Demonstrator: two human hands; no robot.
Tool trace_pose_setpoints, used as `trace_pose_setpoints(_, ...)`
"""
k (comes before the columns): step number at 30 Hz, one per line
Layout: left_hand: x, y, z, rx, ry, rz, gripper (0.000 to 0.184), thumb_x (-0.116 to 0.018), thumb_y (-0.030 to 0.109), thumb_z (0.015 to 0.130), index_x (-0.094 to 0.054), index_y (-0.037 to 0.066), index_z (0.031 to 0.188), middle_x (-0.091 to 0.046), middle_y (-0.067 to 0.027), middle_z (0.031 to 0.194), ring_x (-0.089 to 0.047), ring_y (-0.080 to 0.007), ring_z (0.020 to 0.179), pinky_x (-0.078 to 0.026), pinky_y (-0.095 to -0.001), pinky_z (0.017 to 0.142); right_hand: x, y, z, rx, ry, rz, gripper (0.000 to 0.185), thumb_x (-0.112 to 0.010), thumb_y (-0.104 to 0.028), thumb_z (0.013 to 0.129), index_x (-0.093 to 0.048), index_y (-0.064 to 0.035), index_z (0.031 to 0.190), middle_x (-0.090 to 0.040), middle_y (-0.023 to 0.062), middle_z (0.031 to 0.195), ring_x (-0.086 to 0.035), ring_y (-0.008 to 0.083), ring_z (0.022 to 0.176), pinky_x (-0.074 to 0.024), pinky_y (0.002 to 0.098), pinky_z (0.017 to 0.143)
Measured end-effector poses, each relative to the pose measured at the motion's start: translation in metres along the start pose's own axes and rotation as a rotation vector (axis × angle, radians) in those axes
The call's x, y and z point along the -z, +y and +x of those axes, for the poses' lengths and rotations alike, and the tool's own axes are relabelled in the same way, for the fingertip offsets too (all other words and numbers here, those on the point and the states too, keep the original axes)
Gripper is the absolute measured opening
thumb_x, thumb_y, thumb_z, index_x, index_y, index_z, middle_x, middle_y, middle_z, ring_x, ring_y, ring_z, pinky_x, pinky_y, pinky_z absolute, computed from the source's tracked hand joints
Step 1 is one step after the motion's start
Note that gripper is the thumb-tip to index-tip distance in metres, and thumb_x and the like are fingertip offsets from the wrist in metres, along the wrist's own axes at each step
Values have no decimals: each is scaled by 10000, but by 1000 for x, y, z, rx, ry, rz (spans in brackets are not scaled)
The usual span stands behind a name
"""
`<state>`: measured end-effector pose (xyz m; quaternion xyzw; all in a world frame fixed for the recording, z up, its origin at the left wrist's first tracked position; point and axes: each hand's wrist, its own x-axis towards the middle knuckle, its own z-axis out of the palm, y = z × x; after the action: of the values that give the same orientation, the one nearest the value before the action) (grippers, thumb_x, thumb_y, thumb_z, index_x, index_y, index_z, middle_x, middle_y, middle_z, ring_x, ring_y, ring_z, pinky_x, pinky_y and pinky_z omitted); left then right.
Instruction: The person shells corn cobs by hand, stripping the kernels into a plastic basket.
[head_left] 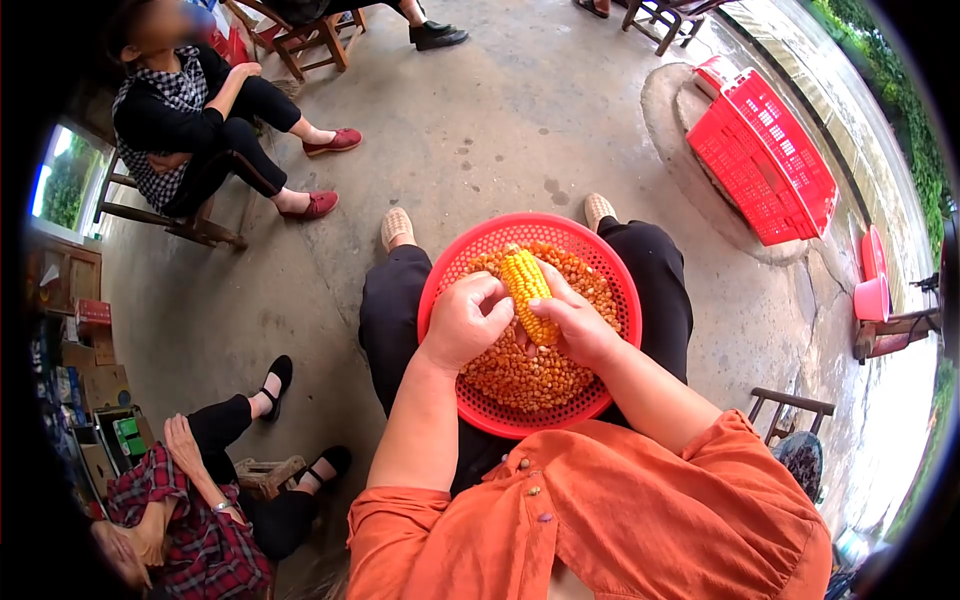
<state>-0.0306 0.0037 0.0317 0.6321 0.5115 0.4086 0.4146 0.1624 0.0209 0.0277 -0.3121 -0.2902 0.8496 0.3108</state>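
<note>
A yellow corn cob [527, 290] stands tilted above a red perforated basket [432, 310] that rests on the lap. My right hand [580, 322] is wrapped around the cob from the right, thumb across its lower part. Close against the cob's left side is my left hand [465, 318], its fingers curled in and its thumb near the kernels. Whether anything is inside those curled fingers is hidden. Loose orange-yellow corn kernels [530, 382] fill much of the basket beneath both hands.
Red plastic crates [765, 160] stand on the concrete floor at the upper right, with a pink basin [871, 299] farther right. A seated person in red shoes [320, 205] is at upper left. Another in a plaid shirt [215, 520] sits at lower left. A small stool [790, 405] stands behind my right elbow.
</note>
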Motion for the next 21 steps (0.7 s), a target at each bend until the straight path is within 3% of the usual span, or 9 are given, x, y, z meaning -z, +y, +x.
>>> trace_pose_setpoints(1,-1,-1,0,-1,1,0,36,-621,-10,825,-605,-24,796,-564,-81,763,-565,-175,695,-460,-316,638,4,-2,-2,-16,-54,-37,751,-558,-118,948,-138,-142,1571,-487,131,1337,-660,240,933,-582,353,731)
trace_pose_setpoints(2,-2,-3,1,-23,19,9,49,-620,-14,816,-594,-19,775,-556,-83,742,-557,-183,679,-452,-321,626,6,1,0,-16,-55,-38,751,-558,-118,948,-138,-142,1571,-487,131,1337,-660,240,933,-582,353,731)
trace_pose_setpoints(5,-2,-2,1,-57,48,33,76,-615,-26,797,-569,-12,738,-544,-87,706,-546,-198,652,-441,-329,609,9,7,3,108,-7,-313,789,-593,-131,933,-137,-98,1576,-405,130,1450,-532,217,1216,-503,332,950)
trace_pose_setpoints(7,-1,-3,0,-68,59,48,89,-612,-32,787,-555,-11,722,-539,-89,693,-543,-204,642,-439,-333,605,2,2,0,121,-1,-335,819,-620,-138,917,-139,-61,1575,-331,126,1516,-370,181,1358,-403,293,1056)
trace_pose_setpoints(11,-3,-11,1,-65,115,28,101,-624,-12,778,-569,10,696,-547,-87,672,-533,-188,585,-429,-315,552,7,8,4,208,-18,-515,834,-628,-135,909,-134,-65,1577,-352,122,1501,-385,186,1348,-414,302,1048)
trace_pose_setpoints(14,-2,-15,2,-21,159,-161,139,-607,-31,801,-557,26,686,-535,-25,672,-505,-117,599,-406,-274,557,2,3,1,113,-14,-331,818,-631,-126,900,-162,-73,1568,-409,127,1463,-534,197,1202,-490,313,944)
trace_pose_setpoints(16,2,-14,3,5,174,-288,155,-595,-42,820,-557,33,691,-531,6,682,-494,-84,616,-399,-251,570,-4,-3,-2,26,-50,-217,793,-625,-112,894,-188,-80,1554,-501,134,1379,-641,187,934,-538,310,772)
trace_pose_setpoints(19,11,-15,2,65,164,-582,166,-536,-13,906,-569,56,758,-569,-3,758,-521,-84,671,-435,-222,650,-4,-1,1,39,-59,-148,770,-614,-95,892,-203,-82,1543,-561,138,1298,-633,165,740,-527,295,650)
trace_pose_setpoints(21,16,-11,3,38,197,-813,124,-530,22,924,-603,56,829,-598,-29,796,-536,-105,679,-457,-240,666,-4,-2,2,42,-70,-143,771,-613,-94,892,-199,-81,1543,-572,137,1281,-637,170,768,-529,294,668)
